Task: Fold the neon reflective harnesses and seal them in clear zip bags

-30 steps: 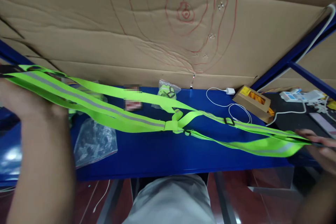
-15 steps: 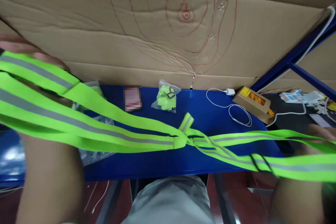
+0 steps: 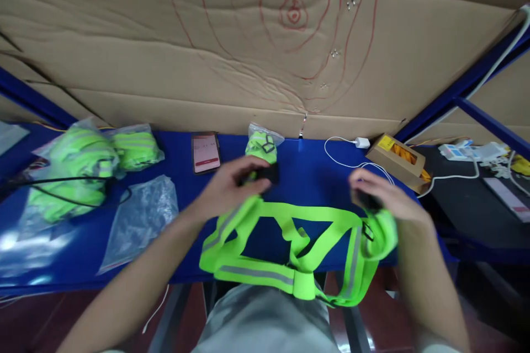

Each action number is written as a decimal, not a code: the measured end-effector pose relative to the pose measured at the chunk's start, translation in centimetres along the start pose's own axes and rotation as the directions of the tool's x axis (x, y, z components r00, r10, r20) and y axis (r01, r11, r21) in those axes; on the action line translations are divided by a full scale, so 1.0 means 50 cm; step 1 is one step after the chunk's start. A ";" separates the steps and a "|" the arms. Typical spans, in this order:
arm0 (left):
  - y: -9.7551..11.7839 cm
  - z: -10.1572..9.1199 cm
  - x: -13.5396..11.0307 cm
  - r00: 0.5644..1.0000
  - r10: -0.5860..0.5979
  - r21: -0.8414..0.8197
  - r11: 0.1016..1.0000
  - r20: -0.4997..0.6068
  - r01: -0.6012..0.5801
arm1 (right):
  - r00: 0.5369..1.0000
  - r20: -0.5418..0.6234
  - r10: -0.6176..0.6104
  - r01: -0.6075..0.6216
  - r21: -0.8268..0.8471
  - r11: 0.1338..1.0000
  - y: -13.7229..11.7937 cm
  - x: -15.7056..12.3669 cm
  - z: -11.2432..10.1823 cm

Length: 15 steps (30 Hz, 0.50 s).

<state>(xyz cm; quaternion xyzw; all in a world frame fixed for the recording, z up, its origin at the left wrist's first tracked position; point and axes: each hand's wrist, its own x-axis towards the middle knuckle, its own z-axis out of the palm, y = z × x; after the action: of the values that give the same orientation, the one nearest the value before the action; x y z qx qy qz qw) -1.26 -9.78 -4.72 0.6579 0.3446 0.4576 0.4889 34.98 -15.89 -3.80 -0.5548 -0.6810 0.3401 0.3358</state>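
Observation:
A neon-green reflective vest (image 3: 259, 273) made of straps with grey stripes hangs in loops over the table's front edge, between my hands. My left hand (image 3: 232, 187) is closed on its left end, where a black buckle-like piece (image 3: 268, 174) sticks out past the fingers. On the other side, my right hand (image 3: 383, 194) grips the right end, with another dark piece (image 3: 368, 200) under the fingers and strap bunched below. The two ends are apart. Just behind my left hand lies a clear bag with a folded green vest (image 3: 260, 146), partly hidden by that hand.
On the blue table (image 3: 308, 168) are a phone (image 3: 206, 153), an empty clear bag (image 3: 143, 220) and bagged green vests (image 3: 78, 162) at left. A white charger cable (image 3: 339, 161) and an open cardboard box (image 3: 397, 162) stand right. A cardboard panel (image 3: 232, 77) closes the back.
My hands have come inward from far apart at both sides. The vest, stretched taut across before, now hangs slack in loops lower down, and its black end pieces show at my hands.

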 end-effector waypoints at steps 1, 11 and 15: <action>-0.010 0.026 -0.002 0.992 -0.042 0.118 0.993 0.123 0.027 | 0.977 0.213 -0.017 0.012 0.026 1.000 -0.016 0.021 0.041; -0.080 0.043 -0.005 0.886 -0.157 0.295 0.955 0.436 0.024 | 0.915 0.387 -0.116 -0.012 0.313 0.950 0.015 0.080 0.186; -0.085 0.035 -0.007 0.844 -0.168 0.285 0.958 0.509 0.018 | 0.890 0.448 -0.085 -0.035 0.254 0.967 0.019 0.074 0.191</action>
<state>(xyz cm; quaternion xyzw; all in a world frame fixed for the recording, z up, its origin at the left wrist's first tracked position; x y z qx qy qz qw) 0.25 -9.44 -9.08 0.8008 0.2875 0.1833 0.4924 26.92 -12.98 -9.50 -0.4028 -0.6985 0.5408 0.2396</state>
